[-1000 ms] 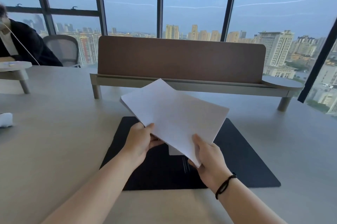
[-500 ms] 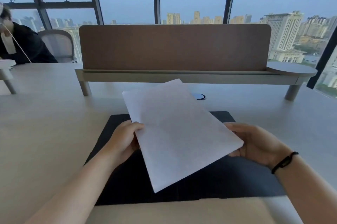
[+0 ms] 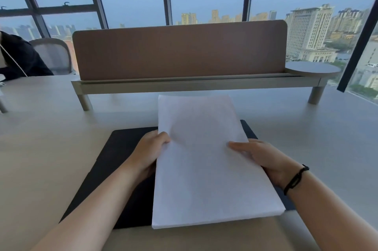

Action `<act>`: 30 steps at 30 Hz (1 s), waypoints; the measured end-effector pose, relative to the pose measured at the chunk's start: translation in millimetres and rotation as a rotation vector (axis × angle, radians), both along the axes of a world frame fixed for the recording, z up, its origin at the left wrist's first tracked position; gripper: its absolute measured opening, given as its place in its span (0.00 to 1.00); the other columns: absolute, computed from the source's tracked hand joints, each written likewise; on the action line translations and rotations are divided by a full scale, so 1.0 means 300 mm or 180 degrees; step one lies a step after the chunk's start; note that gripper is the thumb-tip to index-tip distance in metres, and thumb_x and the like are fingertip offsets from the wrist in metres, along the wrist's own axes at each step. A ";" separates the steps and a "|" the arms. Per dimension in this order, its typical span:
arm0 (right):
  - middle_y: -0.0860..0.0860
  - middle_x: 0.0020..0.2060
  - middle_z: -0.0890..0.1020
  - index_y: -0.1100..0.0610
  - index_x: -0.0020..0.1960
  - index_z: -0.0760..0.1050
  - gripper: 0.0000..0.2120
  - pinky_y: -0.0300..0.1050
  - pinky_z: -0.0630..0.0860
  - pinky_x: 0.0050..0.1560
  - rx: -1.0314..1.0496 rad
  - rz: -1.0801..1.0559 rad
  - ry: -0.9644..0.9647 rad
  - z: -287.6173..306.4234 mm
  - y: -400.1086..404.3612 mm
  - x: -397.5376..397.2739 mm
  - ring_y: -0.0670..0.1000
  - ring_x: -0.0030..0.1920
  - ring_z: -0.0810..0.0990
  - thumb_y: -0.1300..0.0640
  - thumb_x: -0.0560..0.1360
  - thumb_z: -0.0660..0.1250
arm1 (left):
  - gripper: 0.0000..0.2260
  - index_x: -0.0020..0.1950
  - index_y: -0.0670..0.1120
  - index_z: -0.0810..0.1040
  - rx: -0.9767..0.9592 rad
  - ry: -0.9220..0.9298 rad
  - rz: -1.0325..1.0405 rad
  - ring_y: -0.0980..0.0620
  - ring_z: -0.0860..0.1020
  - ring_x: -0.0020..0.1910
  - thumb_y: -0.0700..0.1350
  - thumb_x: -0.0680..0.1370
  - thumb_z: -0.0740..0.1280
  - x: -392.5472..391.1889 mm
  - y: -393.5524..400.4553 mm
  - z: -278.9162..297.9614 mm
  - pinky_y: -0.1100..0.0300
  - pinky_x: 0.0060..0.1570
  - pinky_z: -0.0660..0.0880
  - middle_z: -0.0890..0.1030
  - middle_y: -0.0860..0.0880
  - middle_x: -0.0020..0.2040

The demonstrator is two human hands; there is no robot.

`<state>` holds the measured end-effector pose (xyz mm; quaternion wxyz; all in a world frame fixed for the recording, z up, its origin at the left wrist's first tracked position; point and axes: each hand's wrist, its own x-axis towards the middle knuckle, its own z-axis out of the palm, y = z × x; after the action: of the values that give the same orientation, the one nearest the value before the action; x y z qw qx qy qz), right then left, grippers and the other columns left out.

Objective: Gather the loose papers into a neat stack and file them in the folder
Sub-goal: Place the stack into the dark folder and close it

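A stack of white papers is held lengthwise in front of me, over a black mat on the desk. My left hand grips the stack's left edge, with the thumb on top. My right hand holds the right edge, fingers lying across the top sheet; a black band sits on that wrist. The sheets' edges look lined up. No folder can be made out; whatever lies under the papers is hidden.
A brown divider panel on a raised shelf crosses the desk behind the mat. A person in dark clothes sits at the far left beside a grey chair. Windows lie beyond.
The stack has turned from a diagonal to pointing straight away from me and has come lower and closer. My right hand has shifted from the right corner onto the top sheet.
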<state>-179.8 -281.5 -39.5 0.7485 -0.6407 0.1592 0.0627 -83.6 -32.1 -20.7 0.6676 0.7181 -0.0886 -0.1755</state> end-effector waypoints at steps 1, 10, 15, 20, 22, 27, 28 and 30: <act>0.62 0.54 0.87 0.65 0.60 0.82 0.14 0.59 0.83 0.54 -0.0052 -0.0060 -0.0019 -0.001 -0.016 -0.004 0.63 0.51 0.87 0.58 0.78 0.69 | 0.10 0.39 0.39 0.77 -0.0070 -0.0007 -0.0029 0.51 0.80 0.28 0.37 0.78 0.60 -0.004 -0.016 0.000 0.62 0.29 0.73 0.81 0.48 0.31; 0.62 0.48 0.88 0.68 0.58 0.81 0.16 0.50 0.85 0.37 -0.0016 -0.0863 -0.0101 -0.037 -0.157 -0.001 0.60 0.40 0.88 0.58 0.75 0.72 | 0.08 0.50 0.52 0.79 0.2198 -0.1440 0.0097 0.52 0.80 0.44 0.53 0.79 0.62 0.086 -0.065 -0.109 0.58 0.41 0.74 0.82 0.56 0.44; 0.60 0.41 0.88 0.67 0.53 0.82 0.11 0.46 0.83 0.29 0.0063 -0.0918 -0.0153 -0.035 -0.145 0.009 0.56 0.33 0.88 0.60 0.77 0.71 | 0.13 0.55 0.50 0.72 0.3674 -0.2050 -0.0171 0.50 0.78 0.42 0.51 0.73 0.64 0.033 -0.126 -0.118 0.57 0.39 0.69 0.80 0.53 0.47; 0.66 0.51 0.86 0.69 0.56 0.82 0.13 0.56 0.85 0.43 -0.0003 -0.0833 -0.0085 -0.045 -0.125 0.016 0.60 0.38 0.87 0.62 0.74 0.71 | 0.06 0.44 0.45 0.71 0.3458 -0.1878 -0.0326 0.46 0.81 0.46 0.43 0.80 0.59 0.029 -0.158 -0.102 0.58 0.41 0.69 0.79 0.48 0.46; 0.66 0.51 0.86 0.69 0.55 0.82 0.12 0.58 0.84 0.49 -0.0143 -0.0800 -0.0059 -0.045 -0.117 0.018 0.61 0.40 0.86 0.62 0.75 0.71 | 0.13 0.35 0.47 0.65 0.3146 -0.1575 -0.0431 0.49 0.75 0.37 0.40 0.80 0.60 0.024 -0.159 -0.084 0.61 0.37 0.67 0.73 0.50 0.37; 0.64 0.48 0.87 0.68 0.55 0.82 0.10 0.55 0.85 0.45 -0.0390 -0.0672 -0.0042 -0.048 -0.097 0.014 0.61 0.40 0.87 0.63 0.77 0.70 | 0.19 0.30 0.46 0.60 0.2609 -0.1488 -0.0769 0.55 0.58 0.27 0.36 0.78 0.62 0.045 -0.112 -0.064 0.62 0.28 0.57 0.65 0.52 0.29; 0.64 0.49 0.87 0.68 0.55 0.82 0.10 0.55 0.85 0.44 -0.0455 -0.0653 -0.0037 -0.048 -0.093 0.015 0.62 0.41 0.86 0.63 0.77 0.70 | 0.18 0.29 0.45 0.60 0.2617 -0.1556 -0.0806 0.55 0.59 0.25 0.36 0.77 0.61 0.060 -0.098 -0.071 0.63 0.26 0.57 0.66 0.51 0.28; 0.66 0.50 0.87 0.69 0.56 0.81 0.11 0.55 0.84 0.45 -0.0607 -0.0619 -0.0030 -0.052 -0.086 0.020 0.64 0.45 0.86 0.63 0.78 0.70 | 0.16 0.30 0.44 0.64 0.2496 -0.1541 -0.0712 0.57 0.63 0.20 0.40 0.78 0.61 0.092 -0.072 -0.092 0.66 0.22 0.60 0.70 0.50 0.27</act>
<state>-173.8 -307.4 -55.2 0.6876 -0.6907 0.2223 -0.0285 -56.0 -53.6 -48.2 0.2833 0.9223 -0.2455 -0.0941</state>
